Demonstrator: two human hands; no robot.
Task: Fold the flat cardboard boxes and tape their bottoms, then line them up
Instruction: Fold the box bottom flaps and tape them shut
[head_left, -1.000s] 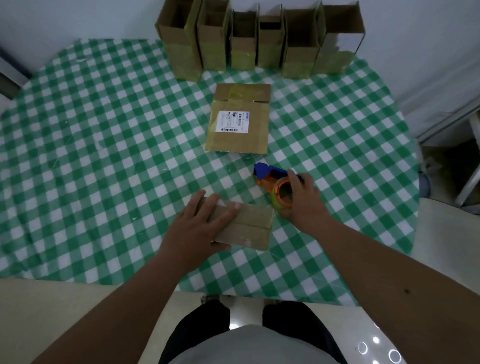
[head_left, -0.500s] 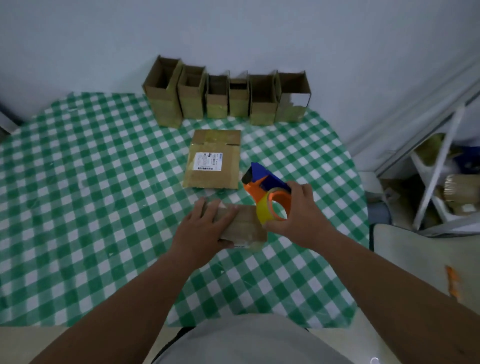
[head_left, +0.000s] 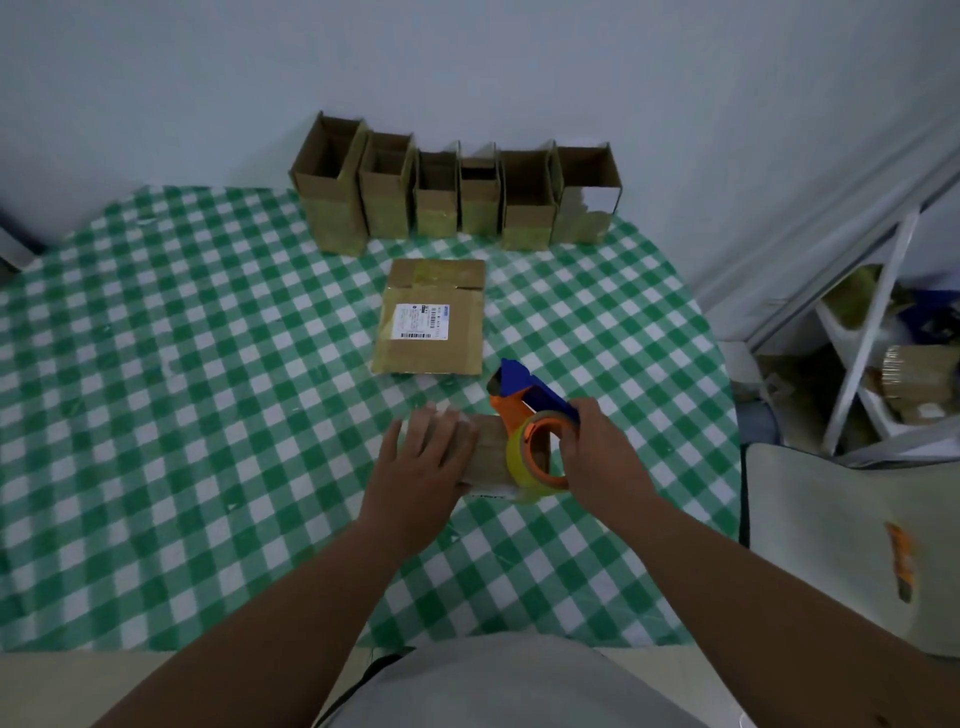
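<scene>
Cardboard under both hands: the left hand (head_left: 421, 470) lies flat on the small box (head_left: 488, 453) near the middle of the table, fingers straight and spread, pressing it down onto the green checked tablecloth (head_left: 171, 415). At its three o'clock the right hand (head_left: 602, 460) is wrapped around the tape dispenser (head_left: 530, 421), fingers curled over the blue and orange frame, and the yellowish roll of tape (head_left: 535, 460) sits against the right end of the box. Most of that box is covered: the left palm hides its near-left part and the roll hides its right end, so which face is up is hard to tell; a sliver of white label shows along its near edge. At twelve o'clock from the hands a flat box (head_left: 431, 319) lies unfolded on the cloth, with a white barcode label on top and a glossy strip of tape along its far edge. Further out at twelve o'clock, six folded boxes (head_left: 457, 200) stand in a row against the wall, touching side by side, open tops up; their insides are dark, and I can make out nothing in them. The rightmost one has a torn front wall. Off at three o'clock a white shelf frame (head_left: 872, 332) holds cluttered, blurred items.
</scene>
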